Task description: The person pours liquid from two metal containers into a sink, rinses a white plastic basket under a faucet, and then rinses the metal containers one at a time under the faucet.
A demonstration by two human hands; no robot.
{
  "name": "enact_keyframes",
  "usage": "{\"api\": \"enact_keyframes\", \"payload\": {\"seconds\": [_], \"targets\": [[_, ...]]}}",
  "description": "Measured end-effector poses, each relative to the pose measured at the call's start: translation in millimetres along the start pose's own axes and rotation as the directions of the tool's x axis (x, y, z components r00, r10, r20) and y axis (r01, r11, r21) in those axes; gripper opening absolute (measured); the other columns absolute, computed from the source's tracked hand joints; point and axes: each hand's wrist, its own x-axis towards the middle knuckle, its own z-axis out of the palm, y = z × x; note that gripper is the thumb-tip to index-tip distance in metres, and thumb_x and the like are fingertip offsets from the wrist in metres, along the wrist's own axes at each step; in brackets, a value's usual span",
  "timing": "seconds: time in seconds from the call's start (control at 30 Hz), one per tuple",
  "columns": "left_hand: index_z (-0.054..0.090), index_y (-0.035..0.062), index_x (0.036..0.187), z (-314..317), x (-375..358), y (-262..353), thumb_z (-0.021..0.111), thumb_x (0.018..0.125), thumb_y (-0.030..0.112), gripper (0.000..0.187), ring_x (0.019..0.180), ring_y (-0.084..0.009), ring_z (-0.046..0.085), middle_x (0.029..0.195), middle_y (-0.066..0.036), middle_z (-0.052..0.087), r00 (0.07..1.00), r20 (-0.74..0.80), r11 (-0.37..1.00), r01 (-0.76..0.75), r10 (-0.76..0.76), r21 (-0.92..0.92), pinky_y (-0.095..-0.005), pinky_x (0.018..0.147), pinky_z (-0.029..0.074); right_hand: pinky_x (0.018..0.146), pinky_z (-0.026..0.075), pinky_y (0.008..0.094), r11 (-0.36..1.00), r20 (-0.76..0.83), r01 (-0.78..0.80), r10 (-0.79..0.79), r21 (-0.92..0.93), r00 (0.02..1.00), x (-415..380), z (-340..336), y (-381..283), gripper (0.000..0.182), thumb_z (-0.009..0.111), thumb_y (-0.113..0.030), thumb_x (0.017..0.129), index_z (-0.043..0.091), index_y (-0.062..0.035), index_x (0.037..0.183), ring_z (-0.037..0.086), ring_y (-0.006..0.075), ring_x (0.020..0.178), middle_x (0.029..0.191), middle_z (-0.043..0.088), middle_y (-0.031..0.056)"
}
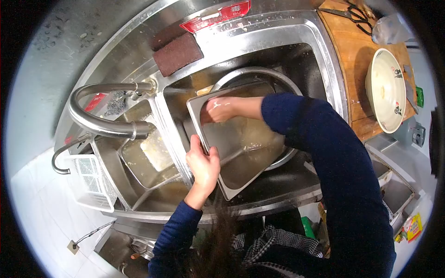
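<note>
A rectangular steel pan (225, 139) is held tilted over the right basin, with cloudy water in its lower part. My left hand (203, 163) grips the pan's near-left rim, thumb and fingers on either side of it. Inside the pan, against its upper-left wall, is my right hand (219, 110), its fingers curled closed. Whatever those fingers hold, if anything, is hidden. Beneath the pan sits a large round metal bowl (259, 70), mostly covered by the pan and my right arm.
The curved faucet (99, 129) reaches over the left basin, where another steel pan (139, 178) holds water and a pale block (157, 153). A brown scouring pad (178, 54) lies on the back ledge. To the right, a bowl (387, 90) and scissors (347, 15) rest on a wooden board (359, 127).
</note>
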Motion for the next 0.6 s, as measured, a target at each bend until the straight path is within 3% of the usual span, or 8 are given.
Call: {"api": "enact_keyframes", "payload": {"seconds": [0.1,0.13,0.23,0.3,0.37,0.5,0.53,0.6], "targets": [[0.040,0.0001,0.075,-2.3,0.1,3.5,0.051,0.065,-0.002,0.015,0.039,-0.0258,0.046,0.047,-0.015,0.043,1.000,0.013,0.998,0.023,-0.024,0.055,-0.0355,0.042,0.036,0.070,0.042,0.0321,0.961,0.093,0.156,-0.138,-0.228,0.986,18.7,11.9,8.0,0.020,0.045,-0.026,0.080,0.058,-0.0107,0.074,0.054,0.0175,0.067,0.083,0.061,0.0064],[0.039,0.0000,0.075,-4.4,-0.2,8.9,0.051,0.064,-0.002,0.016,0.039,-0.0274,0.046,0.047,-0.015,0.042,0.999,0.019,0.997,0.032,-0.034,0.071,-0.0362,0.042,0.037,0.073,0.040,0.0322,0.966,0.100,0.126,-0.106,-0.225,0.989,20.5,23.5,6.9,0.019,0.044,-0.026,0.080,0.056,-0.0102,0.078,0.052,0.0176,0.071,0.087,0.059,0.0065],[0.038,0.0001,0.074,-1.4,-0.5,-2.6,0.050,0.064,-0.002,0.016,0.039,-0.0275,0.047,0.047,-0.016,0.042,1.000,0.013,0.996,0.002,-0.003,0.085,-0.0358,0.042,0.037,0.081,0.034,0.0324,0.990,0.024,-0.141,0.142,-0.020,0.990,-2.6,71.8,-16.6,0.021,0.043,-0.026,0.080,0.050,-0.0085,0.091,0.047,0.0179,0.084,0.098,0.054,0.0068],[0.037,0.0002,0.074,-0.5,-0.2,-3.6,0.049,0.064,-0.003,0.016,0.039,-0.0269,0.046,0.047,-0.016,0.040,0.999,-0.009,0.997,-0.033,0.034,0.074,-0.0350,0.041,0.036,0.086,0.030,0.0326,0.944,0.095,-0.294,0.282,0.151,0.955,-30.3,105.4,-40.5,0.026,0.041,-0.026,0.081,0.046,-0.0074,0.099,0.043,0.0181,0.093,0.105,0.050,0.0070],[0.037,0.0002,0.074,3.1,-1.3,-5.5,0.049,0.064,-0.004,0.016,0.038,-0.0266,0.046,0.046,-0.016,0.040,0.999,-0.025,0.998,-0.045,0.046,0.031,-0.0344,0.041,0.036,0.091,0.025,0.0327,0.837,0.217,-0.452,0.400,0.308,0.890,-52.7,138.3,-69.2,0.033,0.040,-0.025,0.081,0.043,-0.0063,0.107,0.039,0.0183,0.101,0.112,0.046,0.0072],[0.038,-0.0003,0.075,-2.1,0.1,2.6,0.050,0.064,-0.004,0.017,0.039,-0.0252,0.045,0.047,-0.014,0.041,0.999,-0.032,1.000,-0.012,0.012,0.011,-0.0336,0.041,0.035,0.102,0.017,0.0330,0.450,0.305,-0.674,0.649,0.586,0.698,-45.7,148.2,-131.7,0.047,0.037,-0.025,0.082,0.035,-0.0041,0.124,0.032,0.0186,0.119,0.127,0.039,0.0076],[0.039,-0.0003,0.076,0.8,-1.0,-3.9,0.050,0.064,-0.004,0.017,0.039,-0.0248,0.045,0.047,-0.014,0.041,0.998,-0.047,1.000,-0.031,0.031,-0.001,-0.0335,0.041,0.035,0.105,0.015,0.0331,0.377,0.333,-0.682,0.662,0.627,0.671,-34.9,133.5,-147.1,0.051,0.037,-0.025,0.082,0.033,-0.0035,0.128,0.030,0.0187,0.123,0.131,0.037,0.0076],[0.040,-0.0005,0.077,5.8,-2.0,-9.9,0.050,0.064,-0.004,0.017,0.039,-0.0236,0.045,0.047,-0.014,0.041,0.998,-0.051,0.998,-0.039,0.037,-0.047,-0.0334,0.041,0.035,0.104,0.015,0.0341,0.324,0.510,-0.709,0.518,0.627,0.687,-28.1,70.8,-153.2,0.051,0.043,-0.024,0.079,0.038,-0.0032,0.125,0.029,0.0210,0.124,0.130,0.037,0.0121]]}}
